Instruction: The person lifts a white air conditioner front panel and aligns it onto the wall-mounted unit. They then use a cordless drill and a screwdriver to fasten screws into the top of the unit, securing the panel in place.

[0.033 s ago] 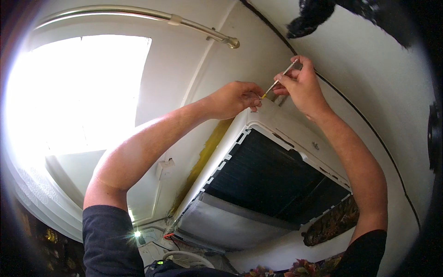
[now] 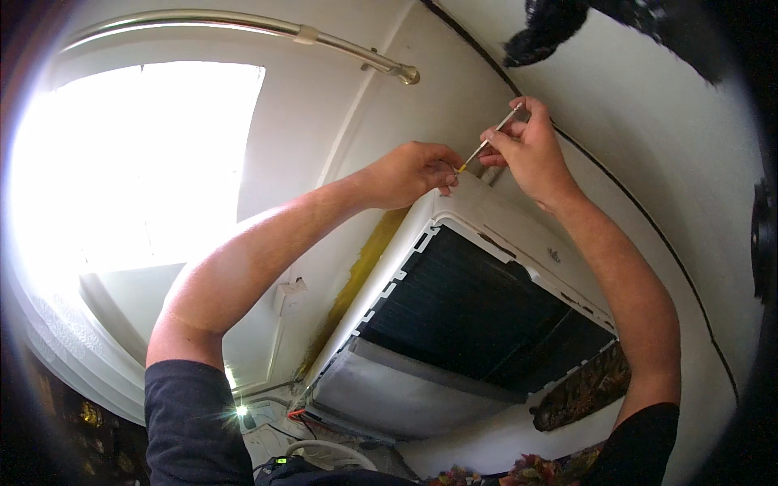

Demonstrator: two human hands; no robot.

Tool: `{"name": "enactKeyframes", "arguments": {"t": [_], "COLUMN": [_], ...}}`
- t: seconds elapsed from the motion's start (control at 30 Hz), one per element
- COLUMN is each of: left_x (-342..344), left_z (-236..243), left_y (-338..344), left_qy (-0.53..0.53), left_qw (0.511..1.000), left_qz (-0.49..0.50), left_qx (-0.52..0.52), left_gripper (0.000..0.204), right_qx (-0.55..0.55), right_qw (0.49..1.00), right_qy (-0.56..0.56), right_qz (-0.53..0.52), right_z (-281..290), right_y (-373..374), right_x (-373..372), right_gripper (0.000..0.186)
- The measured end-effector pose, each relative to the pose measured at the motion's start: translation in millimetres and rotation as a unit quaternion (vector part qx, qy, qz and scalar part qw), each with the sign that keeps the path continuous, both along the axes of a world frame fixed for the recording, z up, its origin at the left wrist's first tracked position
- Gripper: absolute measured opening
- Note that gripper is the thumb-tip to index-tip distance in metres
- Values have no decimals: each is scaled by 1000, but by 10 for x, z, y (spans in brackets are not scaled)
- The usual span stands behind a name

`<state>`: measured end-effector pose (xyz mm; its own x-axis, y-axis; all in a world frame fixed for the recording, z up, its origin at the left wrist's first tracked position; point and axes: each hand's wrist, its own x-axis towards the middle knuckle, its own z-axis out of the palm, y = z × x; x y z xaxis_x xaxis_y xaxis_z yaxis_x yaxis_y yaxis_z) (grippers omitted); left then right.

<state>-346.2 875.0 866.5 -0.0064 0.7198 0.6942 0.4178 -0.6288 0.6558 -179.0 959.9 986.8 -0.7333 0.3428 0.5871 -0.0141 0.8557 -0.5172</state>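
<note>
1. One right hand (image 2: 527, 154), by upper corner of white unit (image 2: 506, 212): fingers curled, one thin tool (image 2: 489, 144) gripped, slanted down toward unit.
2. One left hand (image 2: 409, 174), at same corner: fingertips bunched at tool's lower end; whether anything is gripped can't be told.
3. One dark panel (image 2: 486, 300), one grey flap (image 2: 405, 389) seen on unit's front.
4. One rod (image 2: 340, 47), one bright window (image 2: 154, 162) seen left of unit.

The casing (image 2: 494, 212) is white, its front panel (image 2: 462, 296) blackish.
</note>
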Motion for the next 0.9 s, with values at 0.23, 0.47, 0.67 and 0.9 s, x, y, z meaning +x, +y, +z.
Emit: {"name": "enactKeyframes", "arguments": {"t": [0.23,0.47,0.67,0.9], "left_x": [-1,-37,-36,-36], "left_z": [77,46,-30,-2], "left_y": [-51,-64,-84,-87], "left_qy": [98,186,192,170], "left_qw": [993,969,965,974], "left_qz": [66,154,163,139], "left_qx": [11,56,70,53], "left_gripper": [29,27,27,28], "right_qx": [20,51,60,80], "right_qw": [1000,998,996,996], "right_qy": [1,-35,-56,-38], "right_qz": [-5,-26,-26,-19], "right_z": [-47,-128,-162,-164], "right_y": [1,-8,7,96], "right_x": [-21,-29,-29,-38], "right_gripper": [55,51,50,52]}}
